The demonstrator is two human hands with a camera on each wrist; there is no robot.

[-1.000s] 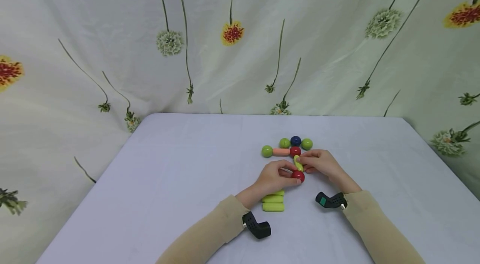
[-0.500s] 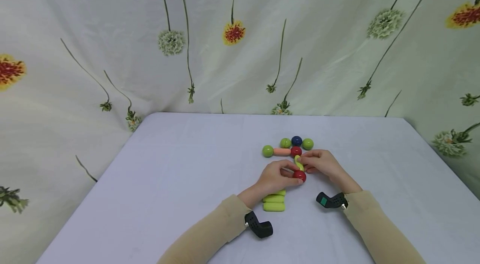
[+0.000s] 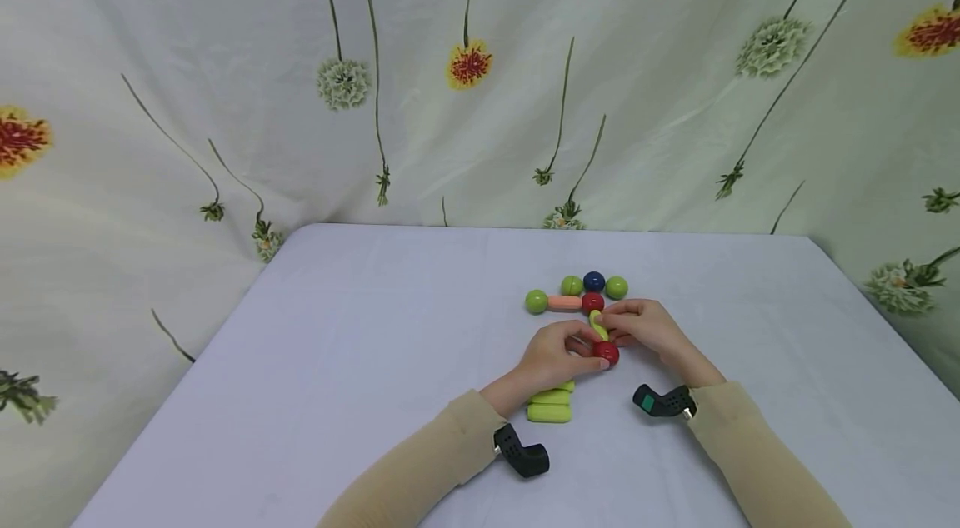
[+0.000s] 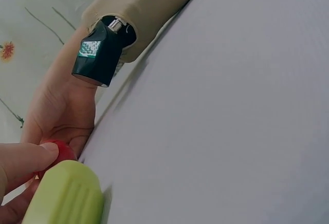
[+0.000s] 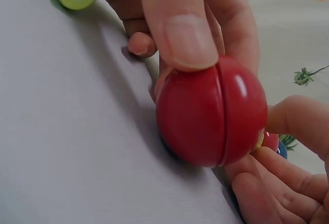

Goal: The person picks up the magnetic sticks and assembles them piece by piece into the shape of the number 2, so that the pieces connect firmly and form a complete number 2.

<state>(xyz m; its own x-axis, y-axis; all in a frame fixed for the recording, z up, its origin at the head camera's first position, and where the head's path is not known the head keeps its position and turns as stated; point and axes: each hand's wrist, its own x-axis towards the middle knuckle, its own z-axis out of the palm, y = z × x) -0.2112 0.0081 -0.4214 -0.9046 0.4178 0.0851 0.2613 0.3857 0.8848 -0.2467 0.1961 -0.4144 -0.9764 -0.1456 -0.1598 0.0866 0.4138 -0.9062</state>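
Note:
Thumb and fingers of my left hand (image 3: 553, 351) pinch a glossy red ball (image 3: 606, 355) with a seam round it, large in the right wrist view (image 5: 205, 116). Just beyond it, my right hand (image 3: 643, 324) pinches a curved yellow-green toy stick (image 3: 597, 323), mostly covered by fingers. The stick's near end meets the held ball; its far end reaches a second red ball (image 3: 592, 302). From that ball a coral stick (image 3: 565, 303) runs left to a green ball (image 3: 536, 301). A blue ball (image 3: 594, 281) sits behind, between two green balls (image 3: 617, 287).
Several yellow-green straight sticks (image 3: 549, 412) lie side by side under and beside my left wrist; one (image 4: 67, 196) looms large in the left wrist view. A white cloth covers the table (image 3: 360, 328). Behind hangs a flower-print curtain (image 3: 420, 128).
My left hand has shifted slightly right with the red ball, and the curved stick's near end has swung right with it. The right hand has stayed in place.

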